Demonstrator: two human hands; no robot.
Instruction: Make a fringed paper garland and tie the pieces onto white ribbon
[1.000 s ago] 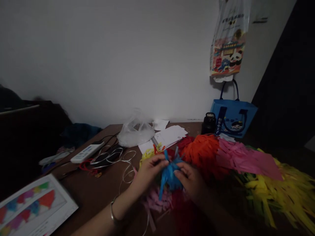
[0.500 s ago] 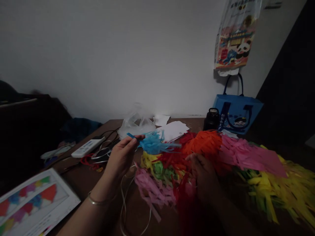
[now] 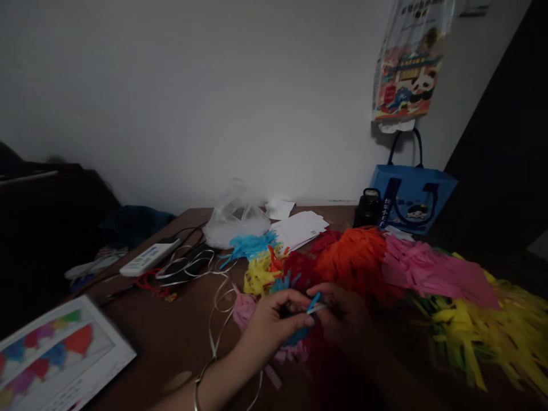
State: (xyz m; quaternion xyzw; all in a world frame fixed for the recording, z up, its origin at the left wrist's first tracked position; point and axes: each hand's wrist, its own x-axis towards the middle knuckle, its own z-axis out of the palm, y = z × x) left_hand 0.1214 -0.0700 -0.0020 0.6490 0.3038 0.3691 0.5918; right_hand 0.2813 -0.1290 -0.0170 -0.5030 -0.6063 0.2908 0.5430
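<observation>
My left hand [image 3: 274, 322] is closed on a blue paper tassel [image 3: 295, 338], whose fringe shows partly behind and below the fingers. A narrow blue tip [image 3: 314, 300] sticks up between my two hands, crossed by a pale string [image 3: 317, 309]. Close against it is my right hand [image 3: 346, 314], fingers pinched together at the string; its grip is partly in shadow. Behind my hands are red fringe [image 3: 299, 269], a yellow tassel [image 3: 259, 274] and a pink tassel [image 3: 243, 308]. The pale string [image 3: 213, 325] also trails in loops down the table's left part.
Farther back lie another blue tassel [image 3: 252, 245], white cards [image 3: 299, 228] and a clear plastic bag [image 3: 235, 220]. Orange [image 3: 353, 257], pink [image 3: 422, 262] and yellow [image 3: 492, 337] fringes spread rightward. A power strip [image 3: 149, 257] and printed picture sheet [image 3: 64, 354] are left; a black bottle [image 3: 368, 208] stands behind.
My left hand has moved right and down with the blue tassel, away from the back of the table. Both hands, formerly apart, now meet at the string.
</observation>
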